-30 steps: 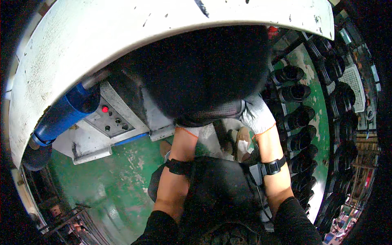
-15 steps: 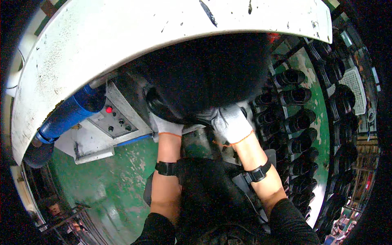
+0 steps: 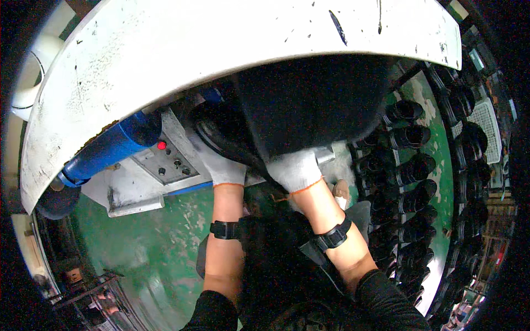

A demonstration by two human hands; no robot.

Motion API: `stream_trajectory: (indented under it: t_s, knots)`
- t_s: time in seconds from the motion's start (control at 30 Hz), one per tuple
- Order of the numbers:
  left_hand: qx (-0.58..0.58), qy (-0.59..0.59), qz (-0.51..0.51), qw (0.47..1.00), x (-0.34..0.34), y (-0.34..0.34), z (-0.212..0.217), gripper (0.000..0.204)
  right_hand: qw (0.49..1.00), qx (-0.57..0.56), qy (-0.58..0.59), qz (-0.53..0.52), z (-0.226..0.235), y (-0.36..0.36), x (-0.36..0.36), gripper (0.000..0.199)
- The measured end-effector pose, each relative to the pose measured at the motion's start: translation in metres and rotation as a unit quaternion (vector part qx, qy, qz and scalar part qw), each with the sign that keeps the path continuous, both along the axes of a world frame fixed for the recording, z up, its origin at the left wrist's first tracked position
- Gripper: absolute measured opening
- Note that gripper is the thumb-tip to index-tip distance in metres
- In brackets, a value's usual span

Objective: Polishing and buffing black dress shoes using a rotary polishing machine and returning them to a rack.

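Observation:
Both hands wear white knit gloves with orange cuff edging. A black shoe (image 3: pixel 223 129) is held tilted beneath the white machine hood, against or very close to a large dark roller (image 3: pixel 314 105), whose surface looks like a soft brush or buffing wheel. My left hand (image 3: pixel 218 165) is closed round the shoe's near left side, fingertips out of sight. Just right of it, my right hand (image 3: pixel 292 168) grips the shoe's near end, its fingers mostly covered by the shoe and the roller.
The curved white hood (image 3: pixel 248 33) spans the top. At left are a blue cylinder (image 3: pixel 110 146) and a grey control panel (image 3: pixel 165 160) with a red button. Racks of several black shoes (image 3: pixel 414 165) stand at right, near a white basket (image 3: pixel 486 129). The floor (image 3: pixel 143 248) is green.
My right hand has shifted left, closer to my left hand. The shoe has turned, showing more of its left side. The view has shifted slightly, moving the hood and racks rightward.

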State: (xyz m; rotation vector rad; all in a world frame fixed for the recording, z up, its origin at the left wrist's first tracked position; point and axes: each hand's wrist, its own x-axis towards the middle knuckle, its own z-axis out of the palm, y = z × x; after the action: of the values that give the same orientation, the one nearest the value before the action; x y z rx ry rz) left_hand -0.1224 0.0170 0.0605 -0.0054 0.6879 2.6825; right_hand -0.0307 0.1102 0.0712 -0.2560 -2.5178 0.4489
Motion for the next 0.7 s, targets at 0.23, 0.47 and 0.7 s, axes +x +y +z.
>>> stream_trajectory:
  t_s: [0.23, 0.47, 0.7]
  knots:
    - [0.17, 0.082, -0.134, 0.973, 0.031, 0.03, -0.03, 0.067, 0.971, 0.146, -0.161, -0.103, 0.037, 0.027, 0.047, 0.032]
    - [-0.612, 0.422, -0.071, 0.665, 0.089, 0.079, -0.088, 0.065, 0.929, 0.234, -0.276, -0.083, 0.063, 0.068, 0.082, 0.023]
    - [-0.657, 0.393, -0.127, 0.631, 0.099, 0.108, -0.014, 0.061, 0.906, 0.331, -0.229, -0.128, 0.067, 0.101, 0.089, 0.033]
